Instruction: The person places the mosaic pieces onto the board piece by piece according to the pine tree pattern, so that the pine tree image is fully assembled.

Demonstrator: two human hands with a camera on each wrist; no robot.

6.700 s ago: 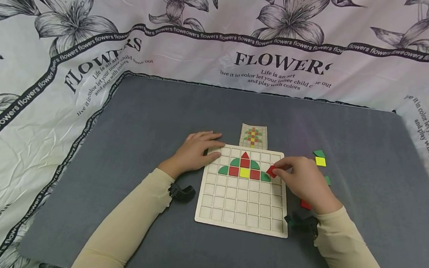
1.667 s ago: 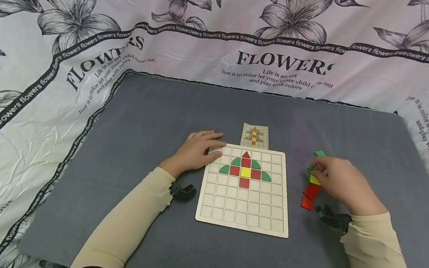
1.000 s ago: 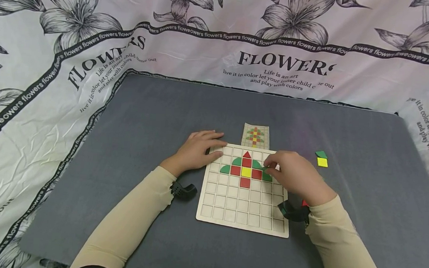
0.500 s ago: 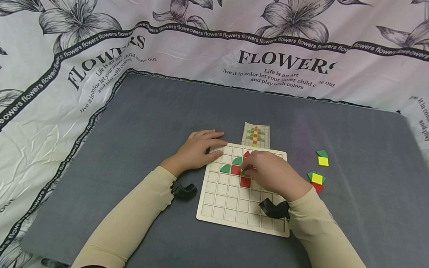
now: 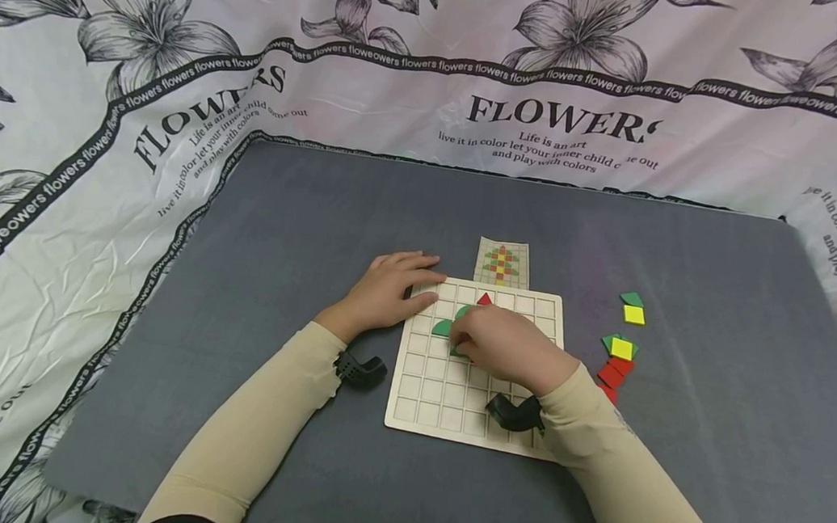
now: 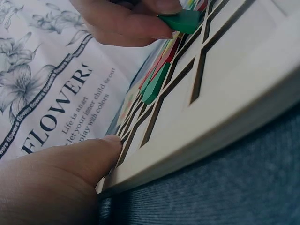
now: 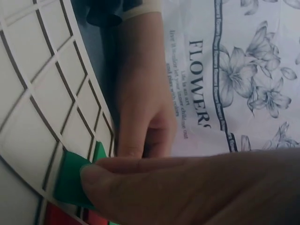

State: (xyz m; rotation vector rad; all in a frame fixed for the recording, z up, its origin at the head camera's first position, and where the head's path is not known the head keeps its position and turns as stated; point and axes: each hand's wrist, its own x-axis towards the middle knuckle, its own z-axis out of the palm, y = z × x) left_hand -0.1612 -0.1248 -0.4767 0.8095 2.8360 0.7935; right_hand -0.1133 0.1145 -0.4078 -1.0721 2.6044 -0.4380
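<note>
My right hand (image 5: 503,344) is over the upper middle of a pale wooden grid board (image 5: 430,412), pinching a green tile (image 7: 70,178) between thumb and finger. The tile meets the board's surface near a red tile (image 7: 61,215); whether it sits in a cell is unclear. In the head view a red triangle (image 5: 485,299) and a green rounded tile (image 5: 442,327) show beside the hand, which covers most of the other laid tiles. My left hand (image 5: 383,291) rests at the board's upper left corner, fingers extended, thumb (image 6: 105,147) on the board.
Behind the board lies a small card (image 5: 502,263) with a printed tile pattern. To the right are loose tiles: a yellow square (image 5: 633,315), another yellow tile (image 5: 621,349) over green ones, and red tiles (image 5: 615,372). A flower-printed sheet (image 5: 566,29) stands behind the grey table (image 5: 321,198).
A red tile was added below the yellow centre. My right hand then took a green tile from the right-hand pile and carried it left across the board. My left hand stayed at the corner.
</note>
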